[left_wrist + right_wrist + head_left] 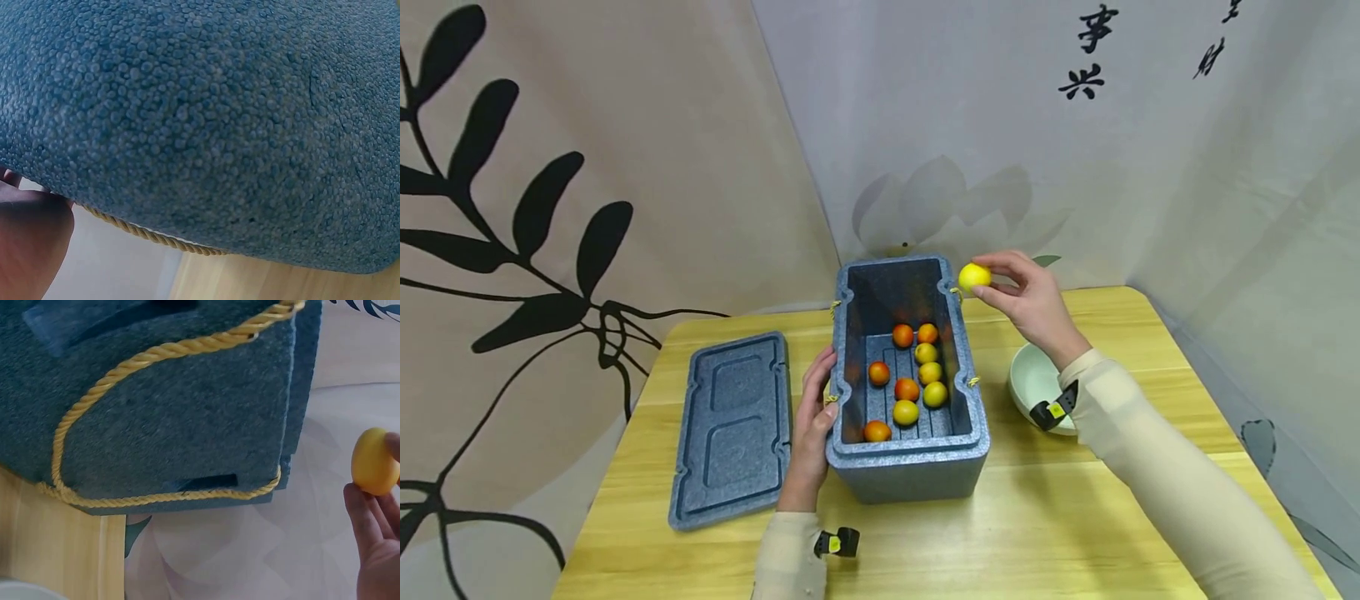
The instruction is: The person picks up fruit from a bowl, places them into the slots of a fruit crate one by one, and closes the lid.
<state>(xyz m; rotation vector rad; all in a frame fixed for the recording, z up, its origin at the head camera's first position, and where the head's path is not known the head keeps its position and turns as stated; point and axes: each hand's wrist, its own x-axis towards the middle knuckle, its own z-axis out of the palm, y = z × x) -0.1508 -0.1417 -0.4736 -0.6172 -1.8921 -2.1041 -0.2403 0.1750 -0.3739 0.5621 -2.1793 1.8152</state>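
My right hand (1028, 300) pinches a yellow lemon-like fruit (974, 277) between thumb and fingertips, just outside the far right rim of a grey-blue foam box (910, 487). The right wrist view shows the same yellow fruit (374, 462) beside the box's roped side. Inside the box lie several orange fruits (906, 389) and several yellow fruits (935, 394) on the ribbed floor. My left hand (811, 425) rests against the box's left side, thumb near the rim. In the left wrist view the hand (31, 244) is partly hidden by the box wall.
The foam lid (730, 429) lies flat on the wooden table (910, 550), left of the box. A pale green bowl (1033, 379) stands to the right, partly under my right forearm. Yellow rope (156, 353) loops along the box's side. A printed cloth (700, 150) hangs behind.
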